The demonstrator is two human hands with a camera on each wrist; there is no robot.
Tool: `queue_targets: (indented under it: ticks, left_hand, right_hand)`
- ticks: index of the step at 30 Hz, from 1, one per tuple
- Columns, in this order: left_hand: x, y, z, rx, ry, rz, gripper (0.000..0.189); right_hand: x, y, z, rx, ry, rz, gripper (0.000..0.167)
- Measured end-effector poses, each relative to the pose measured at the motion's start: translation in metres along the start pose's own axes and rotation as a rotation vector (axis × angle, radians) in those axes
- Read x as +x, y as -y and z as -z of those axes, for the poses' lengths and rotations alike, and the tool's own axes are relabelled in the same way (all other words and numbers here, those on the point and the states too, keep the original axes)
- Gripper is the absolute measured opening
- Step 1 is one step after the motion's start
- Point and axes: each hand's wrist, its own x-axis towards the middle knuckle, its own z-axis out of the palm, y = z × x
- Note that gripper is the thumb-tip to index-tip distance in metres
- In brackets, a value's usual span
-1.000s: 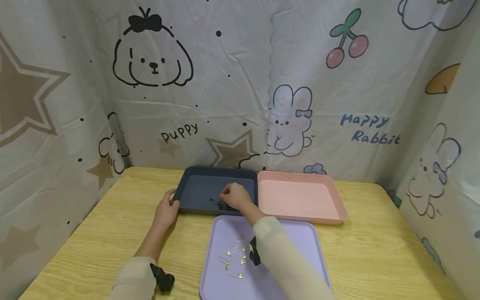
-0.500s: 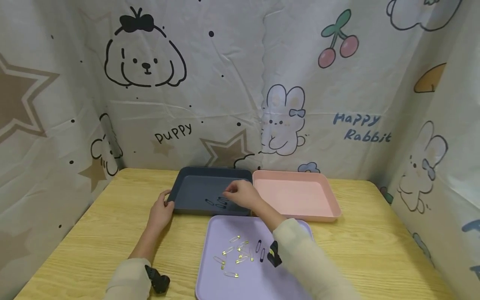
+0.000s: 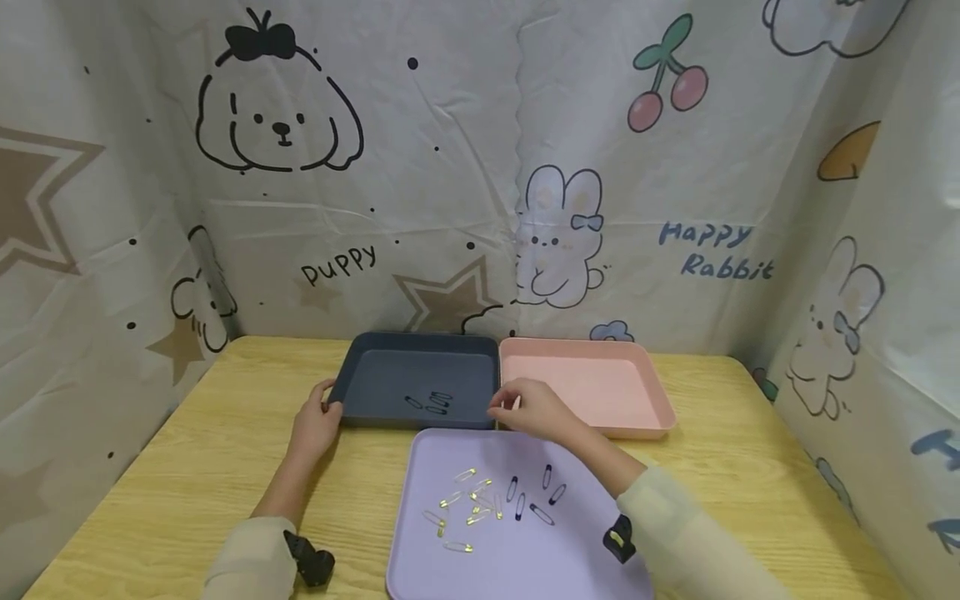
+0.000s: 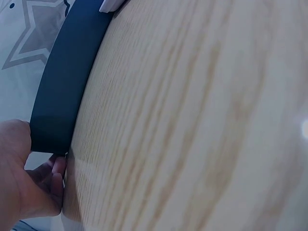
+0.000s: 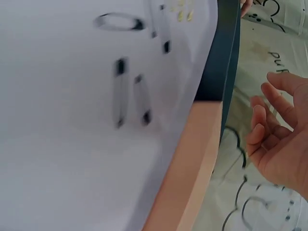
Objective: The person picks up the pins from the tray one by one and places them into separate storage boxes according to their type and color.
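My left hand (image 3: 312,425) holds the left side of the dark blue tray (image 3: 360,414) near its front corner. In the left wrist view, the thumb lies at the tray's upper edge and curled fingers (image 4: 57,180) tuck against its lower corner. My right hand (image 3: 534,408) hovers over the seam between the dark blue and pink trays, its fingers loosely bent with nothing between them. Several black safety pins (image 3: 438,402) lie inside the dark blue tray. On the lilac tray (image 3: 525,567), gold safety pins (image 3: 477,517) cluster left of several black safety pins (image 5: 120,94).
A pink tray (image 3: 585,392) sits right of the dark blue one, side by side at the back of the wooden table (image 3: 195,483). The lilac tray is in front of both. A printed curtain (image 3: 420,192) hangs behind and along the sides.
My right hand has withdrawn from over the dark blue tray, moving right, and more black safety pins show on the lilac tray. My left hand keeps its hold; the view shifts slightly.
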Motion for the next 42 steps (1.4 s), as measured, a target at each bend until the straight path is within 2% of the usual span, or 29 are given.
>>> queue_targets:
  ticks: [9, 14, 19, 30, 36, 42]
  left_hand:
    - [-0.003, 0.004, 0.0, 0.002, 0.008, 0.002, 0.051]
    - [-0.004, 0.005, -0.002, 0.008, 0.017, 0.011, 0.052]
    - [-0.004, 0.006, 0.001, 0.007, 0.028, 0.02, 0.052]
    - [-0.002, 0.006, 0.005, -0.002, 0.03, 0.008, 0.052]
    - [-0.002, 0.002, 0.003, -0.005, 0.036, 0.011, 0.052]
    - [0.0, 0.0, 0.002, -0.001, 0.043, 0.011, 0.052]
  right_hand:
    - [-0.046, -0.043, 0.01, 0.011, 0.071, -0.004, 0.006]
    - [-0.067, -0.065, 0.014, -0.01, 0.118, 0.05, 0.005]
    - [-0.079, -0.08, 0.009, -0.016, 0.147, 0.076, 0.004]
    - [-0.088, -0.08, 0.002, -0.079, 0.134, 0.073, 0.005]
    - [-0.094, -0.077, 0.0, -0.224, 0.092, 0.086, 0.005]
    - [-0.097, -0.076, -0.001, -0.321, 0.055, 0.154, 0.005]
